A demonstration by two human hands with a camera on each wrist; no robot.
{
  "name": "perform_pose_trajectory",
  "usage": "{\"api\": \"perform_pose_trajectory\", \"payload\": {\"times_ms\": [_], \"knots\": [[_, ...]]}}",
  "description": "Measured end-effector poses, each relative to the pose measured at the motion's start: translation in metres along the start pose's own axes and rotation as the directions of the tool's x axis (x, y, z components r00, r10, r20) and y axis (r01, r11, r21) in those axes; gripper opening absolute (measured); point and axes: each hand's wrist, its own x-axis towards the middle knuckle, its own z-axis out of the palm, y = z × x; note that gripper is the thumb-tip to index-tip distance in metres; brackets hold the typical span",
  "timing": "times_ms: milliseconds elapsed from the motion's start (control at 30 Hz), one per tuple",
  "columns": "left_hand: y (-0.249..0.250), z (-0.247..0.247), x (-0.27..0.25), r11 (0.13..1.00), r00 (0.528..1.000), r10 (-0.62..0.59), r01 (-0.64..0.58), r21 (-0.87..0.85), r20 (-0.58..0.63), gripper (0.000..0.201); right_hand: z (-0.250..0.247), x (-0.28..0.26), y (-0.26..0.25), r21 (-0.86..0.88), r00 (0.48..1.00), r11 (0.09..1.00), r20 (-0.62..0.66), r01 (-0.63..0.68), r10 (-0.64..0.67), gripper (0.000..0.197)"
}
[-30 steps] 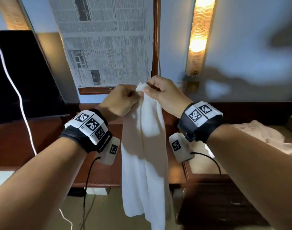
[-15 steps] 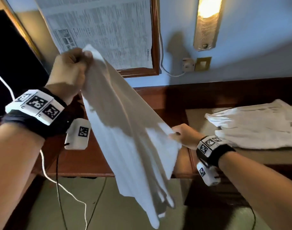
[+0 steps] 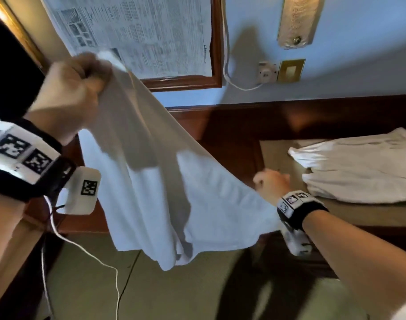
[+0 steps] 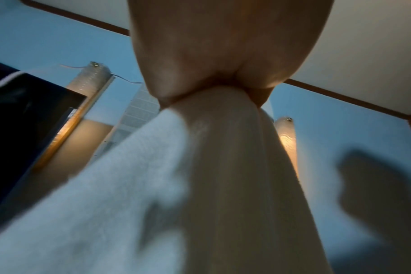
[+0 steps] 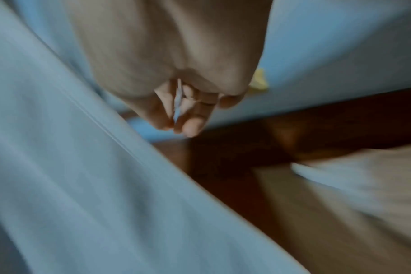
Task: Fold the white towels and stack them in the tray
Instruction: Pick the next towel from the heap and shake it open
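Note:
A white towel [image 3: 165,181] hangs spread in the air between my two hands. My left hand [image 3: 75,88] grips one bunched corner high at the upper left; the left wrist view shows the towel [image 4: 153,185] running out of that left hand [image 4: 214,89]. My right hand [image 3: 270,183] pinches the towel's edge low at the right, and in the right wrist view the right hand [image 5: 178,109] holds a thin fold of the towel [image 5: 70,176]. More white towels [image 3: 358,167] lie rumpled on the beige tray [image 3: 273,153] at the right.
A dark wooden desk [image 3: 232,135] runs under the wall. On the wall hang a framed newspaper [image 3: 139,31], a lamp [image 3: 296,19] and a socket [image 3: 267,71] with a white cable. A dark screen [image 3: 6,65] stands at the left. White wires [image 3: 82,248] dangle over the floor.
My hands have parted: the left rose to the upper left with its corner, the right ran down and right along the edge. The towel went from hanging bunched to spread out.

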Motion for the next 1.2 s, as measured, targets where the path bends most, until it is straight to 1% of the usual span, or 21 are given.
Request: {"api": "perform_pose_trajectory", "payload": {"times_ms": [33, 67, 100, 167, 200, 267, 367, 433, 500, 567, 633, 700, 767, 800, 867, 933, 1000, 1067, 1133, 1167, 1200], "knots": [[-0.002, 0.007, 0.001, 1.000, 0.998, 0.028, -0.028, -0.004, 0.050, 0.034, -0.010, -0.001, -0.033, 0.215, 0.981, 0.961, -0.124, 0.173, -0.149, 0.020], [0.001, 0.012, -0.003, 0.999, 0.992, 0.045, -0.048, 0.023, 0.117, 0.035, -0.023, -0.005, -0.066, 0.377, 0.930, 0.859, -0.254, 0.346, -0.264, 0.016], [-0.003, 0.016, -0.002, 0.999, 0.986, 0.050, -0.052, 0.012, 0.159, 0.035, -0.039, -0.010, -0.101, 0.473, 0.872, 0.739, -0.349, 0.480, -0.343, 0.013], [-0.001, 0.022, 0.001, 0.998, 0.968, 0.066, -0.069, 0.002, 0.243, 0.031, -0.069, -0.026, -0.161, 0.576, 0.782, 0.531, -0.432, 0.622, -0.449, 0.005], [0.003, 0.023, -0.001, 0.996, 0.959, 0.081, -0.086, 0.008, 0.273, 0.031, -0.081, -0.032, -0.183, 0.621, 0.767, 0.458, -0.444, 0.637, -0.464, 0.004], [0.004, 0.022, -0.001, 0.993, 0.942, 0.111, -0.119, 0.004, 0.316, 0.032, -0.098, -0.040, -0.214, 0.712, 0.782, 0.361, -0.432, 0.602, -0.450, 0.006], [0.001, 0.008, 0.003, 0.984, 0.917, 0.162, -0.177, 0.006, 0.365, 0.037, -0.111, -0.043, -0.241, 0.764, 0.811, 0.323, -0.421, 0.559, -0.407, 0.021], [-0.004, -0.003, 0.006, 0.986, 0.908, 0.165, -0.164, -0.036, 0.385, 0.040, -0.116, -0.043, -0.251, 0.798, 0.835, 0.298, -0.412, 0.524, -0.366, 0.019], [-0.012, -0.012, 0.006, 0.986, 0.898, 0.165, -0.151, -0.067, 0.409, 0.039, -0.113, -0.044, -0.255, 0.838, 0.843, 0.260, -0.358, 0.480, -0.401, 0.018], [-0.021, -0.019, 0.007, 0.982, 0.888, 0.188, -0.178, -0.062, 0.419, 0.036, -0.098, -0.049, -0.254, 0.855, 0.842, 0.289, -0.266, 0.431, -0.469, 0.011], [-0.029, -0.027, 0.007, 0.979, 0.889, 0.201, -0.198, -0.049, 0.411, 0.038, -0.067, -0.054, -0.243, 0.846, 0.874, 0.398, -0.150, 0.355, -0.462, 0.020], [-0.040, -0.038, 0.009, 0.978, 0.893, 0.197, -0.206, -0.021, 0.404, 0.041, -0.027, -0.062, -0.220, 0.805, 0.926, 0.543, -0.018, 0.237, -0.378, 0.028], [-0.057, -0.047, 0.013, 0.975, 0.900, 0.199, -0.221, 0.014, 0.388, 0.043, 0.019, -0.072, -0.185, 0.683, 0.964, 0.716, 0.070, 0.142, -0.258, 0.031], [-0.065, -0.052, 0.015, 0.975, 0.899, 0.193, -0.220, 0.024, 0.394, 0.044, 0.041, -0.078, -0.166, 0.617, 0.974, 0.781, 0.104, 0.098, -0.204, 0.036], [-0.075, -0.059, 0.011, 0.973, 0.893, 0.211, -0.231, 0.004, 0.398, 0.045, 0.079, -0.092, -0.126, 0.521, 0.980, 0.854, 0.171, 0.000, -0.104, 0.037], [-0.081, -0.063, 0.008, 0.978, 0.895, 0.196, -0.206, -0.019, 0.401, 0.047, 0.108, -0.106, -0.090, 0.455, 0.972, 0.880, 0.233, -0.136, 0.029, 0.036], [-0.100, -0.066, 0.024, 0.986, 0.914, 0.168, -0.158, -0.057, 0.370, 0.046, 0.128, -0.120, -0.060, 0.372, 0.948, 0.887, 0.258, -0.274, 0.185, 0.034], [-0.120, -0.071, 0.047, 0.994, 0.936, 0.107, -0.103, -0.029, 0.335, 0.037, 0.141, -0.132, -0.034, 0.244, 0.897, 0.874, 0.256, -0.420, 0.360, 0.027], [-0.124, -0.070, 0.061, 0.998, 0.949, 0.061, -0.049, -0.047, 0.311, 0.041, 0.147, -0.140, -0.015, 0.094, 0.824, 0.835, 0.254, -0.542, 0.507, 0.021], [-0.111, -0.069, 0.052, 0.994, 0.942, 0.079, -0.051, -0.096, 0.327, 0.036, 0.148, -0.142, -0.011, 0.035, 0.798, 0.821, 0.259, -0.570, 0.544, 0.021], [-0.096, -0.067, 0.039, 0.988, 0.913, 0.123, -0.077, -0.130, 0.390, 0.027, 0.148, -0.140, -0.011, 0.010, 0.792, 0.819, 0.263, -0.573, 0.551, 0.022]]}}
